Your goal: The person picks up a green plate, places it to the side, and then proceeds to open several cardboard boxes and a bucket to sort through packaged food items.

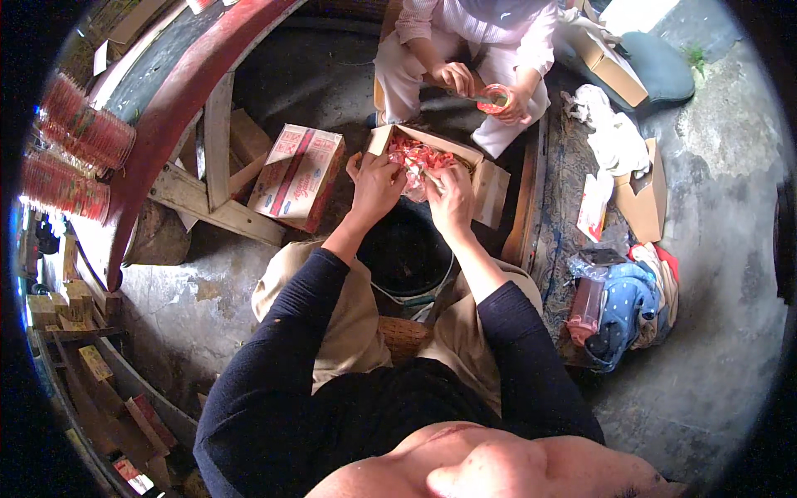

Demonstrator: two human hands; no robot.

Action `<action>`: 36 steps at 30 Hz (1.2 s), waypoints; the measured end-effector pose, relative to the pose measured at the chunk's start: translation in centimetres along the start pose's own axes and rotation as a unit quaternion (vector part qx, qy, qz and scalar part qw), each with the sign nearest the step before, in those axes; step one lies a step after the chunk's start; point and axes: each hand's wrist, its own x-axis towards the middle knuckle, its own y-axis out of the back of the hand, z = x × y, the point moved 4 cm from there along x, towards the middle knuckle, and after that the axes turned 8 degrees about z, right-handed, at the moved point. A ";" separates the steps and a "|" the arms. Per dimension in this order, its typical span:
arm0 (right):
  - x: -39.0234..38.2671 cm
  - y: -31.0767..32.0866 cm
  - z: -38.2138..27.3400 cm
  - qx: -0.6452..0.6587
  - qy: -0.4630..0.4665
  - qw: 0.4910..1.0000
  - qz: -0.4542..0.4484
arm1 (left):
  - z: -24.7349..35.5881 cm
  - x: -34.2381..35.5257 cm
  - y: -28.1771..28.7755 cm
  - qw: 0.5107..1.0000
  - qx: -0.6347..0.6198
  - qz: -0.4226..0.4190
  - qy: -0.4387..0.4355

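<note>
Around the open carton (442, 140) lies stained grey floor (191, 303).

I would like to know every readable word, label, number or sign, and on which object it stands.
I do not copy package print.
White carton: red lettering and blue marks, partly blurred.
Red stacked containers, far left: any print is too small.
Yellow box, lower left: too small.
Red pieces in the open carton: none readable.
</note>
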 end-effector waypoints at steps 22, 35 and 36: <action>0.4 -0.4 0.4 -0.050 -0.007 0.999 0.005 | -0.4 -0.6 -1.5 0.999 -0.010 0.004 -0.033; 0.5 -1.1 1.0 -0.071 0.054 0.996 -0.017 | -1.2 -0.5 -3.6 0.999 -0.045 -0.020 -0.013; 0.5 -1.2 1.2 -0.079 0.060 0.995 -0.015 | -1.0 -0.5 -3.7 0.999 -0.048 -0.021 -0.013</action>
